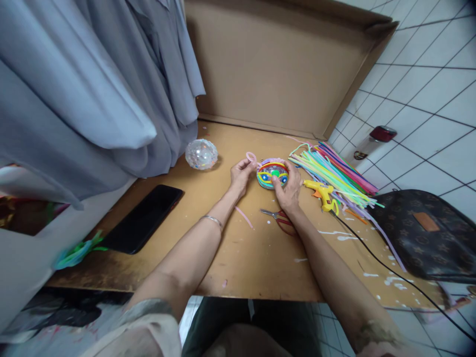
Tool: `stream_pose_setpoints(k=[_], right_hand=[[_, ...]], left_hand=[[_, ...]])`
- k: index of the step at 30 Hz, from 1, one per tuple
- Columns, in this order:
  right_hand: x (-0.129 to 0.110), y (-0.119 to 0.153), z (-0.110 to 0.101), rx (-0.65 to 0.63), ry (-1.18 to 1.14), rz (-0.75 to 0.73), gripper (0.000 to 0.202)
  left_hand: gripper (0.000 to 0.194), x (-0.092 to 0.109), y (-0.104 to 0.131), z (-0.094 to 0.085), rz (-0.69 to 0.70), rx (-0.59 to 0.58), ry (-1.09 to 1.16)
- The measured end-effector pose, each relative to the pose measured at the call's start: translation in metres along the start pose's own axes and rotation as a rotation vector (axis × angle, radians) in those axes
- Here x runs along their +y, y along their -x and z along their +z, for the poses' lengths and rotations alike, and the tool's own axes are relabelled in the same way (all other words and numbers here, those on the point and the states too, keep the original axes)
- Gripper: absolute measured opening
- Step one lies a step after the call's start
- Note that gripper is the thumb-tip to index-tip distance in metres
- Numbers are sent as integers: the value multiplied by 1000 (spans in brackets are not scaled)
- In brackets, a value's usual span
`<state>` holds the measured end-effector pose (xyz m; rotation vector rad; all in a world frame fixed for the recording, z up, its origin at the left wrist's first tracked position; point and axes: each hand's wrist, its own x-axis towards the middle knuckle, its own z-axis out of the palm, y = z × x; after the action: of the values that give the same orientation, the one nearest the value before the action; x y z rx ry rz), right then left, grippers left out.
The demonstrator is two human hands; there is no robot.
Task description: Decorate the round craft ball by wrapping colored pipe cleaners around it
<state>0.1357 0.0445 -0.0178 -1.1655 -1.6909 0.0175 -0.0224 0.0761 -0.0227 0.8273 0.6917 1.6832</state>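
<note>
Near the middle of the table, my right hand (289, 189) is wrapped round a ball (272, 173) decorated with coloured strips, its thumb on a green spot at the front. Yellow, red and purple bands cross the ball, with two blue eye-like dots. To its left, my left hand (243, 174) pinches a pink pipe cleaner (251, 157) bent into a loop, close to the ball's side. Whether the loop is joined to the ball I cannot tell. Just below my right hand lie scissors (280, 218) with red handles, partly under the wrist. A short pink strip (244, 218) rests left of them.
A yellow glue gun (323, 192) with a black cord and a heap of coloured pipe cleaners (330, 171) lie right. Beyond them is a dark patterned bag (427, 243). A clear ball (201, 153) and black phone (143, 218) are left; cardboard (282, 69) stands behind.
</note>
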Motion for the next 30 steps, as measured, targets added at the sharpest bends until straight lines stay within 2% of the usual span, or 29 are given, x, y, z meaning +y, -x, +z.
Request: stream_pose_setpoints(k=[10,18,30], right_hand=[[4,0,2,20,26,-13,54],[6,0,2,26,40,-25,54],[7,0,1,26,13,-18,54]], left_hand=[[40,-2,0,0,57,15,-77],[33,-3,-3,0,113,23,-100],[26,-3,-4,0,85,70,-63]])
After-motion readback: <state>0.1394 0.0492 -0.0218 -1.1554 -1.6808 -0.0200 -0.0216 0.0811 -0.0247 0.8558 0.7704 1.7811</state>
